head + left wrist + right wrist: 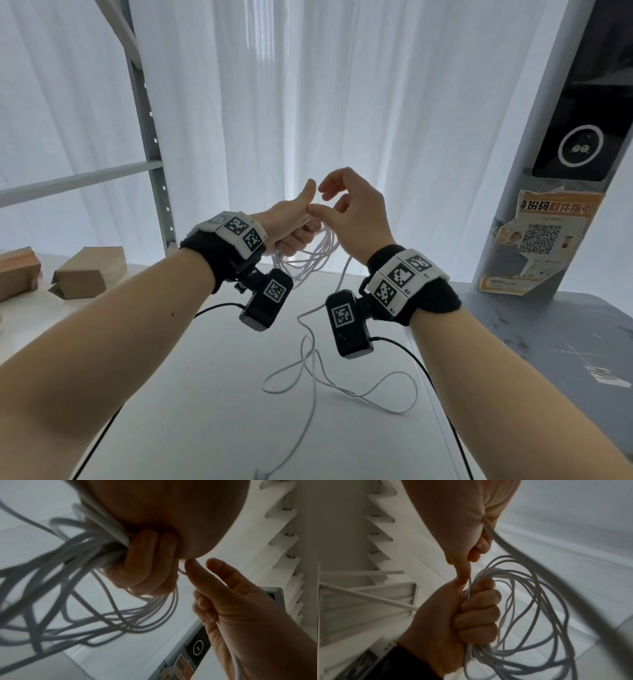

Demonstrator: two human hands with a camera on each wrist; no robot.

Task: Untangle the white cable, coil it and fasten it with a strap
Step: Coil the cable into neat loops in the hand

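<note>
Held above a white bench (212,394), the left hand (291,226) has its grip curled tight around a bundle of finished loops of thin white cable (310,253). The right hand (356,212) feeds the next length in, fingers curled around the strand. Coiling looks about half done: a loose tail lies snaking across the bench, and no strap is visible. Open bench surrounds it; brown paper parcels (87,274) sit far left.

Bright backlight through the white curtain (308,102); wrist views dim, motion-blurred, edge-warped
</note>
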